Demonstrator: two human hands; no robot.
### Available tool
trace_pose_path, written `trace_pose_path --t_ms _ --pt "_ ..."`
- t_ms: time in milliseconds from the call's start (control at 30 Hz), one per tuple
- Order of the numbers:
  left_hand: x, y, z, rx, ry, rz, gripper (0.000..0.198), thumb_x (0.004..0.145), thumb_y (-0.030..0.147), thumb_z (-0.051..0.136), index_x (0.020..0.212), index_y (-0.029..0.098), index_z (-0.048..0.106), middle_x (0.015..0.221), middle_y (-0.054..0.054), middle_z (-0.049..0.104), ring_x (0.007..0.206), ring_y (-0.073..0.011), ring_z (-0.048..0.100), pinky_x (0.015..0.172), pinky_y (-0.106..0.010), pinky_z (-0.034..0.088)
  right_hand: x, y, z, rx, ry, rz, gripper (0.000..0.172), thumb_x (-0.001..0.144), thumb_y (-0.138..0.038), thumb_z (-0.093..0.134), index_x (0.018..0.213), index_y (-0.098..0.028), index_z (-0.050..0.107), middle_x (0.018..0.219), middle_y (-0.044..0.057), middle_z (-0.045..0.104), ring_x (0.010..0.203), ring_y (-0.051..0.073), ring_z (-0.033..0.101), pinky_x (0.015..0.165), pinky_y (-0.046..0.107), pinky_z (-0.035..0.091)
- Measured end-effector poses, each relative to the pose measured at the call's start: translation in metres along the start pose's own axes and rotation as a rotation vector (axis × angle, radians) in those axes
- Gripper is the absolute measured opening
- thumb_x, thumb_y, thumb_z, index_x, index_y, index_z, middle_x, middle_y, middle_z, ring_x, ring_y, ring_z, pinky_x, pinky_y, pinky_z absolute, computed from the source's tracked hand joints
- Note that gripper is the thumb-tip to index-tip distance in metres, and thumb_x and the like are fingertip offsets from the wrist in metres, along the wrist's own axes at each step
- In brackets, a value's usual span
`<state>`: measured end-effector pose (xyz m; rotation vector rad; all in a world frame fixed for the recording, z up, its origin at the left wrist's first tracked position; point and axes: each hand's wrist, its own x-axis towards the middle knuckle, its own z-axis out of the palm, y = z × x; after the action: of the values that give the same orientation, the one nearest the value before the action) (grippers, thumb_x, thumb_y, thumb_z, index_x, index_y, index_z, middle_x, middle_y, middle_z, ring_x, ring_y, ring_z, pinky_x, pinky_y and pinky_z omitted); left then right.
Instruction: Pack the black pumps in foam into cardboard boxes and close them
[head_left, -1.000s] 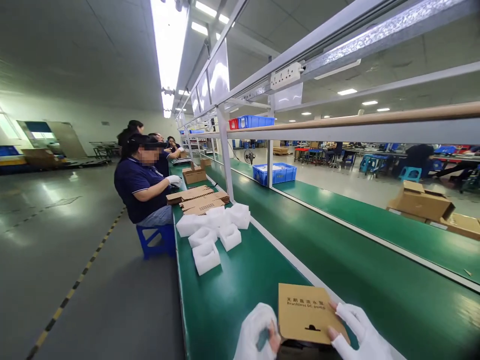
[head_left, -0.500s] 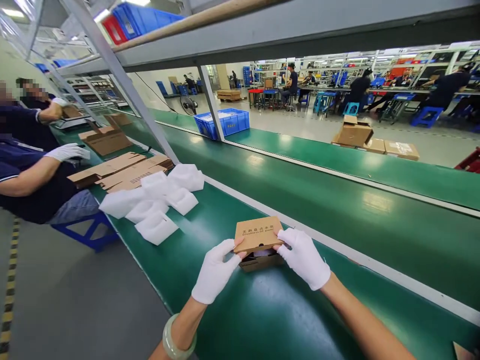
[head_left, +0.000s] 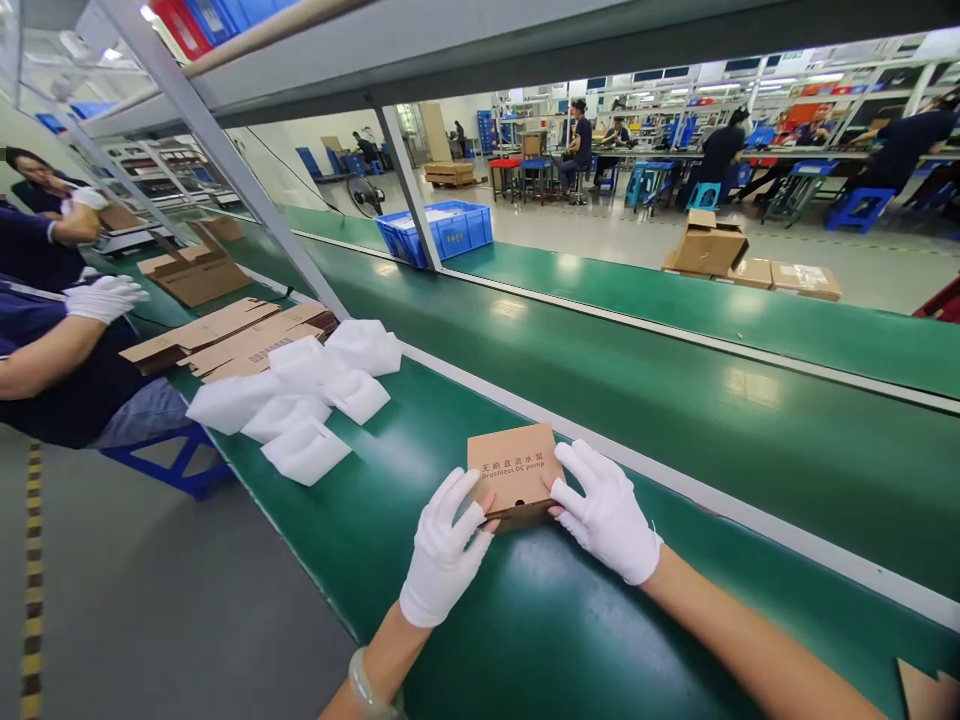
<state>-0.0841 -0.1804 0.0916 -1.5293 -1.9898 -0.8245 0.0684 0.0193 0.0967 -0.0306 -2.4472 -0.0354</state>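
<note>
A small brown cardboard box (head_left: 516,468), printed "Brushless DC pump", rests on the green bench (head_left: 420,450) with its lid down. My left hand (head_left: 444,545), in a white glove with bare fingertips, grips the box's left front corner. On the opposite side my right hand (head_left: 606,510), gloved the same way, holds the right edge with thumb and fingers. Whatever lies inside the box is hidden by the lid. White foam pieces (head_left: 307,450) lie in a loose group to the left of the box.
Flattened cartons (head_left: 262,345) are stacked beyond the foam. A co-worker's gloved hand (head_left: 105,297) is at the far left. A blue crate (head_left: 457,235) stands across the belt, behind a slanted grey post (head_left: 409,190). An overhead shelf (head_left: 450,70) spans the bench.
The lid has come down over the front of the box, covering the gap that showed the inside. Both hands stay at its sides. The co-worker's gloved hand has shifted left.
</note>
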Motion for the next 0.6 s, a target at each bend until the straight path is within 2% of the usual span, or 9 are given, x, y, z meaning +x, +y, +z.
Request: trace_pose_path --t_ms 100,200,267,367,433,533,600 --pt "0.004 0.006 0.010 -0.030 -0.029 0.056 0.030 0.087 0.008 0.050 0.114 0.017 0.062 0.119 -0.015 0.067 0.119 -0.0300 0.059 0.085 -0.043 0.057 0.006 -0.003 -0.005 0.049 -0.023 -0.004 0.025 0.092 -0.028 0.054 0.113 -0.017 0.063 0.132 0.020 0.054 0.123 0.037 0.046 0.090 0.055 0.048" --pt "0.006 0.009 0.015 -0.037 0.014 0.050 0.032 0.088 0.007 0.049 0.114 0.017 0.062 0.115 -0.013 0.070 0.115 -0.0278 0.062 0.086 -0.043 0.057 0.025 -0.019 -0.015 0.177 -0.025 -0.020 0.020 0.095 -0.022 0.047 0.105 -0.019 0.064 0.119 0.013 0.063 0.119 0.031 0.050 0.091 0.049 0.048" --pt "0.006 0.009 0.016 -0.048 0.040 0.058 0.029 0.087 0.006 0.050 0.112 0.015 0.062 0.114 -0.014 0.070 0.114 -0.0279 0.063 0.087 -0.043 0.057 0.038 -0.033 -0.018 0.243 -0.033 -0.021 0.023 0.096 -0.016 0.041 0.095 -0.019 0.064 0.098 0.009 0.068 0.105 0.026 0.057 0.086 0.043 0.050" --pt "0.006 0.008 0.014 -0.053 0.039 0.068 0.029 0.086 0.005 0.050 0.111 0.014 0.062 0.113 -0.015 0.070 0.113 -0.0280 0.063 0.087 -0.044 0.058 0.043 -0.051 -0.017 0.257 -0.043 -0.030 0.027 0.096 -0.011 0.040 0.078 -0.018 0.060 0.075 0.004 0.061 0.076 0.018 0.057 0.070 0.032 0.048" --pt "0.006 0.008 0.012 -0.059 0.024 0.062 0.031 0.087 0.006 0.049 0.114 0.016 0.061 0.114 -0.013 0.070 0.114 -0.0274 0.063 0.088 -0.044 0.058 0.038 -0.057 -0.015 0.232 -0.016 -0.032 0.028 0.094 -0.008 0.041 0.073 -0.017 0.057 0.071 0.003 0.059 0.068 0.015 0.053 0.065 0.030 0.045" --pt "0.007 0.008 0.011 -0.088 0.004 0.054 0.033 0.085 0.008 0.052 0.116 0.015 0.060 0.116 -0.014 0.069 0.116 -0.0286 0.061 0.090 -0.045 0.057 0.030 -0.061 -0.011 0.177 0.071 0.000 0.026 0.091 -0.004 0.044 0.071 -0.017 0.056 0.068 0.002 0.057 0.067 0.015 0.051 0.065 0.030 0.042" --pt "0.008 0.007 0.012 -0.100 -0.012 0.049 0.034 0.084 0.010 0.055 0.118 0.014 0.059 0.118 -0.016 0.068 0.117 -0.0303 0.060 0.091 -0.048 0.056 0.029 -0.061 -0.009 0.147 0.102 0.028 0.024 0.090 -0.004 0.046 0.073 -0.018 0.057 0.073 0.003 0.060 0.069 0.015 0.051 0.063 0.030 0.041"
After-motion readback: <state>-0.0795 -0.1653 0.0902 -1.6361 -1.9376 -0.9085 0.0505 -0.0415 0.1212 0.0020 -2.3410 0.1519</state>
